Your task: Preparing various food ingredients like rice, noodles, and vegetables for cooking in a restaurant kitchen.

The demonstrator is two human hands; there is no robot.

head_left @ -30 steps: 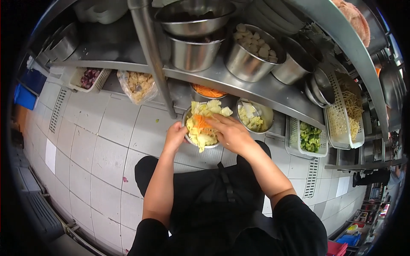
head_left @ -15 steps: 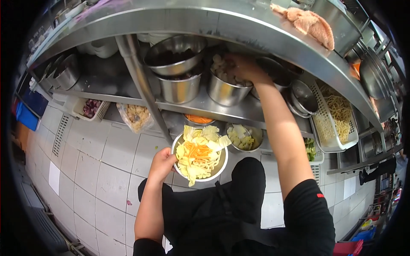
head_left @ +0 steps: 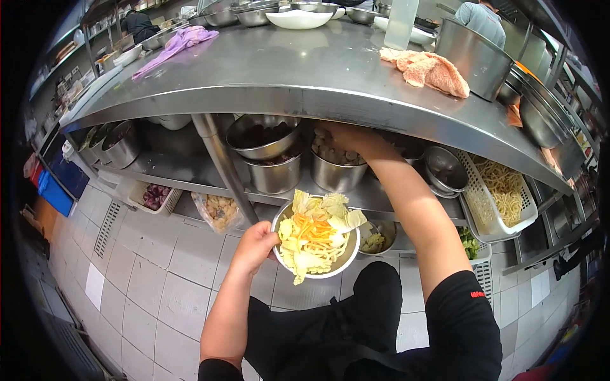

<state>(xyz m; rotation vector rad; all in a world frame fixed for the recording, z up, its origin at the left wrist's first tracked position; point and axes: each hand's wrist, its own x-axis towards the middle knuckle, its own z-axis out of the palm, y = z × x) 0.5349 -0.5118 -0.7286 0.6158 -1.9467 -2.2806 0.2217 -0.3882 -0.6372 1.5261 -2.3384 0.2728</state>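
My left hand (head_left: 257, 243) is closed on the rim of a bowl (head_left: 345, 256), thumb over the edge. In the bowl are torn pale cabbage leaves (head_left: 311, 204), orange carrot strips (head_left: 314, 230) and thick pale noodles (head_left: 324, 251). My right hand (head_left: 343, 135) reaches under the counter to the mouth of a steel pot (head_left: 337, 176) on the shelf. Pale, roundish pieces (head_left: 330, 152) fill that pot; their kind is unclear. The right fingers are mostly hidden in shadow at the pieces. Below the shelf, another steel bowl (head_left: 389, 239) holds chopped cabbage.
The steel counter (head_left: 279, 66) overhangs the shelf, carrying a pink cloth (head_left: 432, 71) and a purple cloth (head_left: 178, 46). A support post (head_left: 219, 155) stands left of the pots. Noodles fill a white basket (head_left: 521, 219) at right; onions lie in another basket (head_left: 171, 200). Two people are beyond the counter.
The view has tipped up, so more of the countertop shows. My left hand still holds the bowl, which sits slightly further right in view. My right hand remains at the pot.
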